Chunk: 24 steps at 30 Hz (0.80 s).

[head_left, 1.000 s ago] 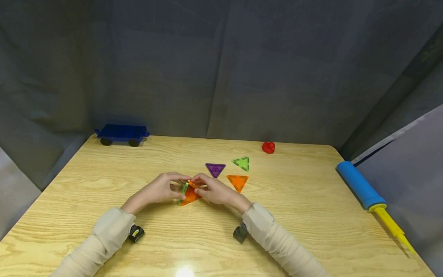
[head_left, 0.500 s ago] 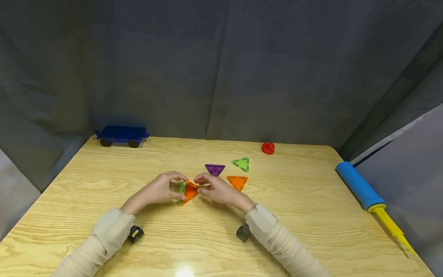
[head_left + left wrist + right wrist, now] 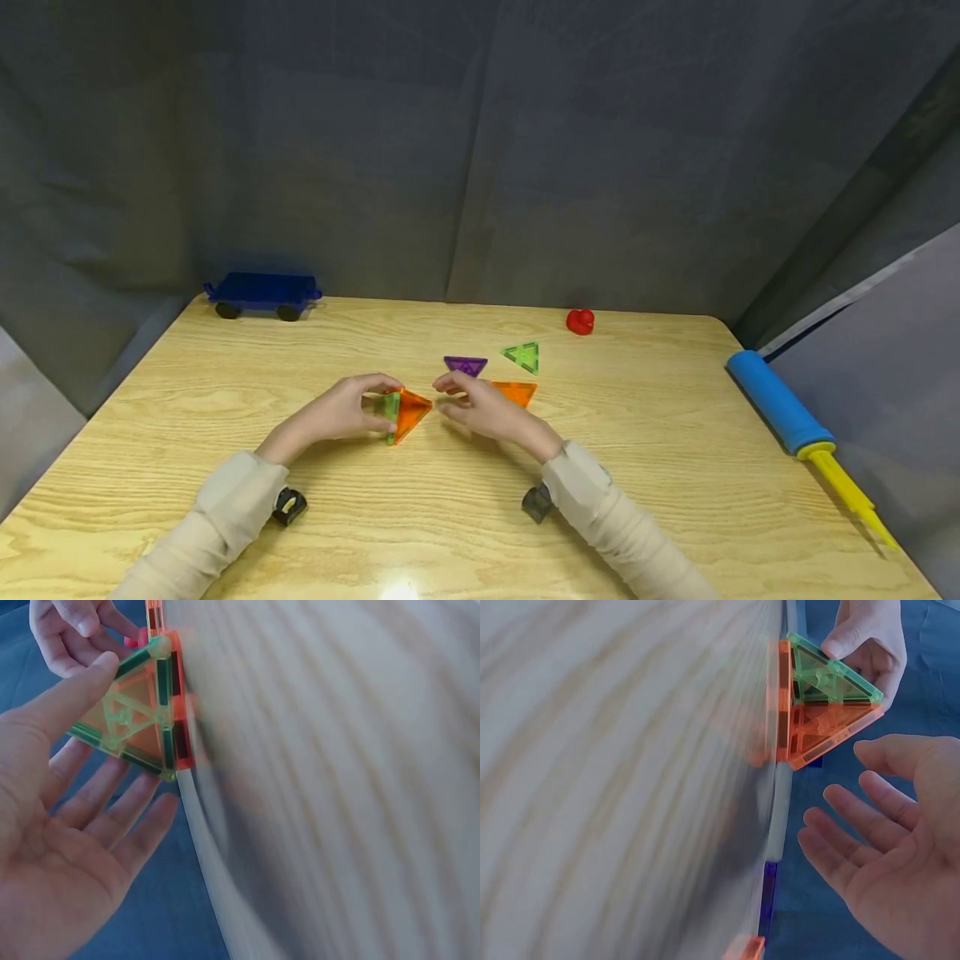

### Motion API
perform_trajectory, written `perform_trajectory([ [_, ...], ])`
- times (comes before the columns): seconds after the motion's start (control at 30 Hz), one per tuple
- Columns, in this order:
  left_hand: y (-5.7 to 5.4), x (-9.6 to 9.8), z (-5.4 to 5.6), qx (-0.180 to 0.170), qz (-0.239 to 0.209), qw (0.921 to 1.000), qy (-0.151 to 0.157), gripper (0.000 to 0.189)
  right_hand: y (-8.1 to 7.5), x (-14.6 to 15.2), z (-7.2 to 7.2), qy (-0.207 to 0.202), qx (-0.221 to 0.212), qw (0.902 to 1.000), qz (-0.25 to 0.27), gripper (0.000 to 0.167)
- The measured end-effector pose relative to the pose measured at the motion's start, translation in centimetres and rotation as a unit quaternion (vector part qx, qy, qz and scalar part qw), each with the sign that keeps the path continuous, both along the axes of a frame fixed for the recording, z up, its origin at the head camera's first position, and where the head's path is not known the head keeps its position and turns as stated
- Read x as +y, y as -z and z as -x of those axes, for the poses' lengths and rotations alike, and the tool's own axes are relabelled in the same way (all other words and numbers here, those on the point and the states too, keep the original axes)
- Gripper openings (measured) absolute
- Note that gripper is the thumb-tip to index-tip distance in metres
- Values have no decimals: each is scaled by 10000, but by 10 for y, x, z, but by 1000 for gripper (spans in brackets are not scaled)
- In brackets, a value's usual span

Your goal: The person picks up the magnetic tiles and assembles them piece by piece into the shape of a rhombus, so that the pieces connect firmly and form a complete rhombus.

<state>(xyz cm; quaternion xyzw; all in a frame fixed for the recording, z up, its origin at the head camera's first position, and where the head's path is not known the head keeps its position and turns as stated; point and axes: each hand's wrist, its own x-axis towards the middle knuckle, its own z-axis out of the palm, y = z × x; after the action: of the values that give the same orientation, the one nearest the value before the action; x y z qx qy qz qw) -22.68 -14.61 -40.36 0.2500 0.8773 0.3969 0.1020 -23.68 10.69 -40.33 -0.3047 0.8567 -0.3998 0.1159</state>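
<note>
Between the thumb and fingers of my left hand [image 3: 341, 410] is an upright green triangular magnetic tile [image 3: 124, 716], pinched at its slanted edges. It leans against an upright orange triangular tile [image 3: 825, 731], and both stand on an orange tile [image 3: 784, 697] lying flat on the table. My right hand [image 3: 483, 407] is just right of this small structure, fingers loosely bent and apart from it; the right wrist view shows a gap and nothing in that hand. Behind it lie a purple triangular tile [image 3: 465, 364] and another orange triangular tile [image 3: 516, 392], partly covered by the hand.
A loose green triangular tile [image 3: 524, 357] lies farther back. Near the table's back edge are a red toy duck [image 3: 581, 322] and a dark blue wheeled toy wagon [image 3: 264, 293]. A blue and yellow hand pump [image 3: 795, 417] lies along the right edge.
My right hand has let go of the orange tile and drawn back to the right. The upright tiles have turned slightly and closed together, while my left hand keeps its grip.
</note>
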Motion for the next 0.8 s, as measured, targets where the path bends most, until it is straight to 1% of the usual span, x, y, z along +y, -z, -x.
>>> perform_trajectory([
  [0.17,2,-2,1,149,80,9997,-185,53,-3,7,-3,108,221,9993,-297,36],
  [0.27,3,-5,2,117,129,9993,-331,54,-5,12,-4,142,340,9987,-362,36],
  [0.37,3,-9,3,-40,71,9991,-408,54,-7,16,-4,198,423,9982,-383,37],
  [0.5,2,-14,6,-120,-12,9992,-390,56,-10,21,-4,350,546,9968,-473,38],
  [0.6,0,-17,8,-80,29,9991,-409,56,-10,26,-4,456,632,9952,-592,38],
  [0.7,0,-19,9,-106,51,9989,-460,57,-9,32,-4,520,669,9942,-660,39],
  [0.8,-1,-21,11,-61,47,9989,-469,57,-9,39,-5,585,632,9938,-698,41],
])
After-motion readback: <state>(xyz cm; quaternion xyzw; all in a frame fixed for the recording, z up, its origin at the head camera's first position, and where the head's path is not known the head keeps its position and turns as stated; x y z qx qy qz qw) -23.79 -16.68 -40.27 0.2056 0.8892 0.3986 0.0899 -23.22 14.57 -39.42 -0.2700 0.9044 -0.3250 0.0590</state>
